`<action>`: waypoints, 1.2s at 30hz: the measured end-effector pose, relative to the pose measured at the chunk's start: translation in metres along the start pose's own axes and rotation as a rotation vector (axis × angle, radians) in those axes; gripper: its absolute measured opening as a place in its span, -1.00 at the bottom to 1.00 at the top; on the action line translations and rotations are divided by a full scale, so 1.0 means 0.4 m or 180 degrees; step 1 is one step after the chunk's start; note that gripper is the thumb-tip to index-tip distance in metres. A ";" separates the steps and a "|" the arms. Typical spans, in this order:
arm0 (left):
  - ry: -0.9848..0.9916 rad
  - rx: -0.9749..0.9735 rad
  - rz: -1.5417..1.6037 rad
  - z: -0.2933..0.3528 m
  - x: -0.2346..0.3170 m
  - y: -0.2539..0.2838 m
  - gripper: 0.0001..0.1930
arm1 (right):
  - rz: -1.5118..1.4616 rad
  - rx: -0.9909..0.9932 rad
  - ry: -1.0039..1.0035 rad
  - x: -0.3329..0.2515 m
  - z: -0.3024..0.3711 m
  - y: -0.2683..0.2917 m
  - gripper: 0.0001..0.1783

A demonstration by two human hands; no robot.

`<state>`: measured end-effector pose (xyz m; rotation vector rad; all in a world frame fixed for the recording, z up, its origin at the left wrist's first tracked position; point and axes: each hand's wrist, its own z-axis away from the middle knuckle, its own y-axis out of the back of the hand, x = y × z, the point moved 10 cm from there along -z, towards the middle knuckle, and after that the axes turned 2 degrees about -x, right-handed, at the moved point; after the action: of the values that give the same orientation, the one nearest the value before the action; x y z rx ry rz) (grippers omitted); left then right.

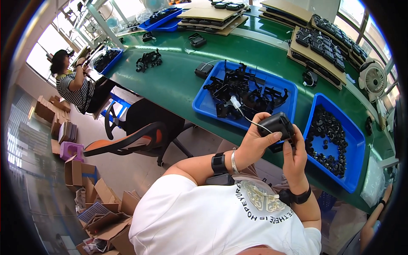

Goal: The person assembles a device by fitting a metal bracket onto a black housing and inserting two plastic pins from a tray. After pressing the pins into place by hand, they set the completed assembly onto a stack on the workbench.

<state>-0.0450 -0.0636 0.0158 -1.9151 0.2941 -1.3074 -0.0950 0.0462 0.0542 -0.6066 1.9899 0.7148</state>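
A black box-shaped device with rounded corners is held up between my two hands, over the near edge of the green table. My left hand grips its left side, the thumb lying across the front. From the device a white cable runs up to a white connector, which hangs over the black brackets. My right hand closes on the device's lower right edge with thumb and fingers; a dark piece shows there, partly hidden. Just beyond, black plastic brackets lie heaped in a blue tray.
Small black round parts fill part of a second blue tray at right. Stacked cardboard sheets carry more devices, near a white fan. An office chair and a seated person are at left; another person's arm shows lower right.
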 end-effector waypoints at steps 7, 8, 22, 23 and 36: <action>0.0411 -0.0829 -0.1363 -0.015 0.025 -0.064 -0.32 | -0.0456 -0.0389 -0.0640 0.019 -0.017 0.058 -0.53; 0.0393 -0.0998 -0.1864 -0.022 0.035 -0.073 -0.30 | -0.0399 -0.0241 -0.0686 0.017 -0.030 0.086 -0.53; 0.1649 -0.0974 -0.1968 0.023 -0.098 -0.051 -0.38 | 0.0737 -0.1593 -0.0684 -0.003 -0.106 0.136 -0.62; 0.1779 -0.0958 -0.1922 0.037 -0.101 -0.032 -0.38 | 0.0904 -0.1183 -0.0448 0.012 -0.129 0.209 -0.66; 0.2160 -0.0282 -0.0160 0.069 -0.125 -0.005 -0.46 | 0.3224 -0.1245 -0.0120 0.217 -0.119 0.319 -0.79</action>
<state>-0.0435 -0.0205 -0.0216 -1.4945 0.6500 -1.9800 -0.2474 0.0925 0.0296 0.2738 2.0672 1.7198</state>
